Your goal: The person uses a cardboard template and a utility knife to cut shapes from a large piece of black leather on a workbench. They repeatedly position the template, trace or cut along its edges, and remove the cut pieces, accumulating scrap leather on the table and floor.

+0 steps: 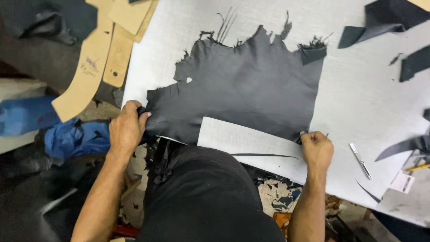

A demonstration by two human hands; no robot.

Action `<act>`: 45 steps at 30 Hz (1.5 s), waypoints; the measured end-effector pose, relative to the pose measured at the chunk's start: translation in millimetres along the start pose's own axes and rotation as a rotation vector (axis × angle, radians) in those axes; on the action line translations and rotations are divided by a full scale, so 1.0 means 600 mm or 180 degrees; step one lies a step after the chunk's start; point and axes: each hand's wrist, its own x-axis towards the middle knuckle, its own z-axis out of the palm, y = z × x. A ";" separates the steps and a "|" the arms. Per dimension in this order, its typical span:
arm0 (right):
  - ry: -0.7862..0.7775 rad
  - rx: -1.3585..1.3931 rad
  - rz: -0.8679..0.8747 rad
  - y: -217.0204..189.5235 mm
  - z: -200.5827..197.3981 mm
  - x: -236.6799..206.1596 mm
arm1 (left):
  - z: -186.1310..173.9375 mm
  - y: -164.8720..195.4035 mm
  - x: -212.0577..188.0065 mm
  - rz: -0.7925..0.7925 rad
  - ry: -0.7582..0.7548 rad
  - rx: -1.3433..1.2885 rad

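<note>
Head view, looking straight down. Small white card or tag with faint red print at lower right of table, beside a yellow pencil. Tan cardboard pattern templates stacked at upper left, long curved shapes, one with handwritten marks, one with a small hole; more tan pieces above them. Large dark grey leather hide spread flat on white cutting table, ragged frayed edges along top, straight cut edge on right side, small hole near left part. Left hand closed on hide's left edge at table corner, fingers pinched together on the leather. Right hand clamped on hide's lower right corner, fingers curled shut on it, near table's front edge. Silver knife or blade tool lying on table just right of right hand, not touched. Thin dark sliver on bare table between the hands; another curved sliver near front edge. Dark leather offcuts at upper right, more along right edge, grey curved piece at right. Table surface white, scored with fine cut lines. Blue cloth or bag left of table, below it; dark material piled upper left. Floor under table littered with small dark scraps. Dark clothing at bottom centre.
</note>
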 end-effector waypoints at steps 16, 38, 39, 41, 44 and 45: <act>-0.0432 -0.0899 -0.0445 0.104 -0.109 -0.108 | 0.258 0.410 0.053 0.1684 -0.0464 0.0204; 0.0120 -0.0130 -0.1255 -0.080 0.029 -0.178 | 0.063 0.147 0.405 0.2138 0.0398 0.0092; 0.0120 -0.0102 -0.1289 -0.089 0.035 -0.187 | 0.049 0.142 0.445 0.1965 0.0591 0.0029; 0.0102 -0.0056 -0.1346 -0.100 0.045 -0.209 | 0.020 0.138 0.521 0.1598 0.0885 -0.0048; -0.0130 -0.0321 -0.0839 -0.092 0.055 -0.237 | -0.022 0.139 0.594 0.1281 0.0901 0.0108; -0.0114 -0.0434 -0.0621 -0.085 0.059 -0.244 | -0.037 0.138 0.612 0.1071 0.0377 0.0083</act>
